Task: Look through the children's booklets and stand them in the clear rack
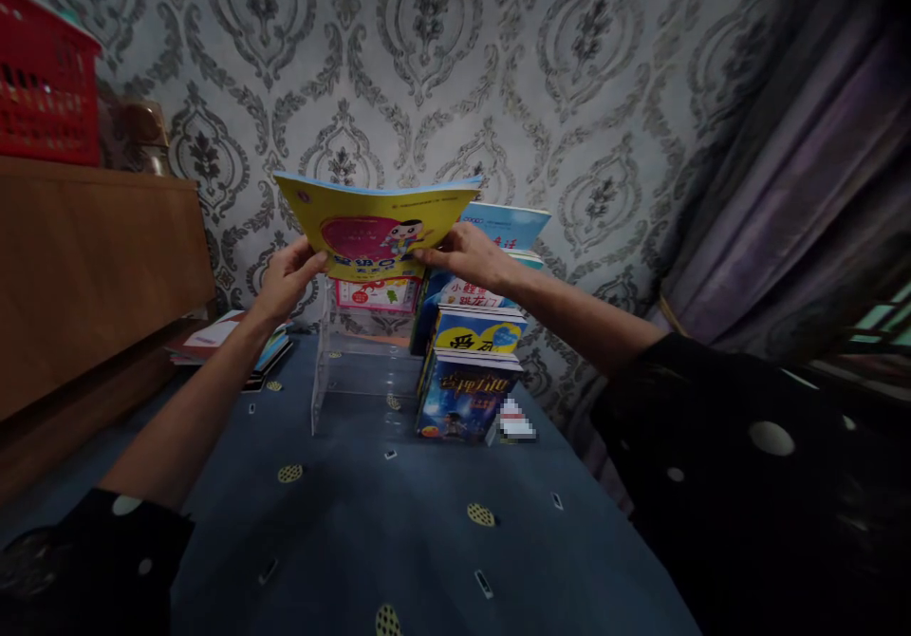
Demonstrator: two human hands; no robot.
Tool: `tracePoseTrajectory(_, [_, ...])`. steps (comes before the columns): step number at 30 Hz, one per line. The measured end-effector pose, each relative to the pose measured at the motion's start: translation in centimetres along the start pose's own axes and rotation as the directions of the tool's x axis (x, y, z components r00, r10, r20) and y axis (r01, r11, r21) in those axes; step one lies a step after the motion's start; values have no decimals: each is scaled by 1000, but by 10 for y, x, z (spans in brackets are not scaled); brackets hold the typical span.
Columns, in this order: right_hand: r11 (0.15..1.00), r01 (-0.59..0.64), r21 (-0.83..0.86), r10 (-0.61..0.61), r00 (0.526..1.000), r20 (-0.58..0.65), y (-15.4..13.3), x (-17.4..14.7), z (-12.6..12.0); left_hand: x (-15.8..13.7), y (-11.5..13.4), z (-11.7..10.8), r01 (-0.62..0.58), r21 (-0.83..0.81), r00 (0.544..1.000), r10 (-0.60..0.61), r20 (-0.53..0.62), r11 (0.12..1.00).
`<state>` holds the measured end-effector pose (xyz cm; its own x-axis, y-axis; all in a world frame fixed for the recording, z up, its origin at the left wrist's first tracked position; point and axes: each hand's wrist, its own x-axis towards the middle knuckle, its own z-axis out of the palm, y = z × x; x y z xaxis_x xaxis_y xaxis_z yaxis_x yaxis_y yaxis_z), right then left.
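Yellow book [377, 226] in hands [288, 280] [470, 254], facing viewer, top up; widest crosswise

- Yellow book [370, 223]: its back is hidden; the fine print along its top is too small to read.
- Left hand [285, 280] and right hand [470, 254]: some fingers are out of sight behind that book.
- Pink book [377, 296]: upper part covered by the yellow book.
- Rack [318, 399]: its right side is lost behind the front books [466, 399].
- White object [513, 420]: pixelated, unidentifiable.
- Stack [220, 332]: partly behind the left forearm [177, 427].
- Basket [49, 114]: cut by the left edge, contents unclear.
- Jar [149, 147]: dim and blurred.
- Surface [356, 541]: runs past the bottom edge.
- Curtain [797, 190]: cut off at right, fading into darkness.
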<state>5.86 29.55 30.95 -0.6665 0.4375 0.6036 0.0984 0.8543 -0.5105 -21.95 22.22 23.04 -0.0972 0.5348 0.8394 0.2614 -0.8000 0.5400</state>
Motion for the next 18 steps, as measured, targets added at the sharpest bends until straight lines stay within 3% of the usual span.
tracePoseTrajectory(4, [999, -32, 45, 28, 997, 77, 0, 3, -1, 4, -4, 4, 31, -61, 999, -29, 33, 998])
tracePoseTrajectory(8, [989, -123, 77, 115, 988, 103, 6, 8, -4, 13, -11, 8, 3, -59, 1000, -4, -24, 998])
tracePoseTrajectory(18, [971, -217, 104, 224, 972, -70, -15, 12, -13, 20, -33, 13, 84, 60, 994, -79, -73, 995])
